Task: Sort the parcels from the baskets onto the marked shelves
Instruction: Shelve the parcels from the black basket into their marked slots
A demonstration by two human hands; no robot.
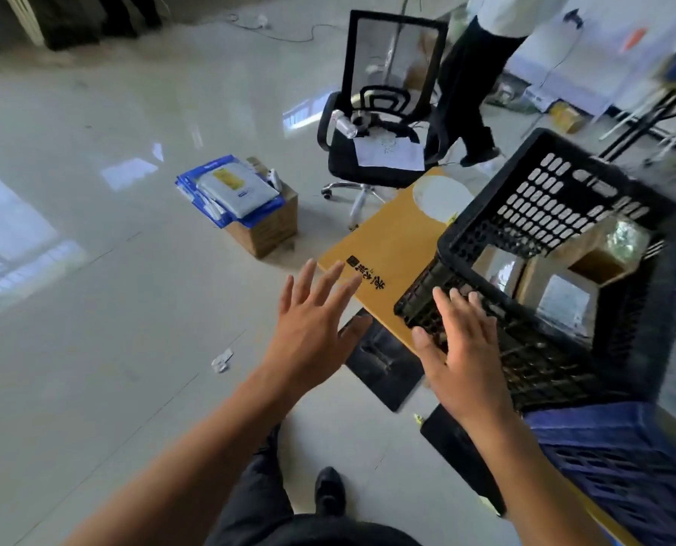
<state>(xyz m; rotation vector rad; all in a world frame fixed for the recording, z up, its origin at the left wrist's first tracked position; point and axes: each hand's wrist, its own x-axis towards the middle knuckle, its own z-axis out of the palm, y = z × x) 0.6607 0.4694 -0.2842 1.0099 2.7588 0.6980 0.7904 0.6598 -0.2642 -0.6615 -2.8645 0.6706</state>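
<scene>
Black plastic formed the latticed basket (557, 199) at the right of the head view, which was seen tilted, its open mouth turned toward the camera, on top of a blue basket (604, 466). Several parcels were lodged inside the black basket: a brown cardboard box (600, 258) near its upper wall and a paler, glossy-wrapped parcel (564, 305) below it. A yellow flat board (391, 246) with black lettering and a white round patch lay under the basket's near corner and jutted out to the left.

Both hands were stretched forward with fingers straight and spread wide, and nothing was held in either. The left hand (313, 333) was raised over the floor (92, 309), its fingertips near the edge of the yellow board. The right hand (466, 356) was laid over the near lattice wall of the black basket; whether it pressed on the wall could not be told.

Two flat black bags (383, 364) were seen on the floor beneath the hands, and a crumpled scrap (222, 360) further left. A cardboard carton (269, 230) topped with blue and white mailers (234, 191) stood well apart, beside an office chair (383, 112) loaded with papers. Another person's legs (474, 92) were visible behind the chair.
</scene>
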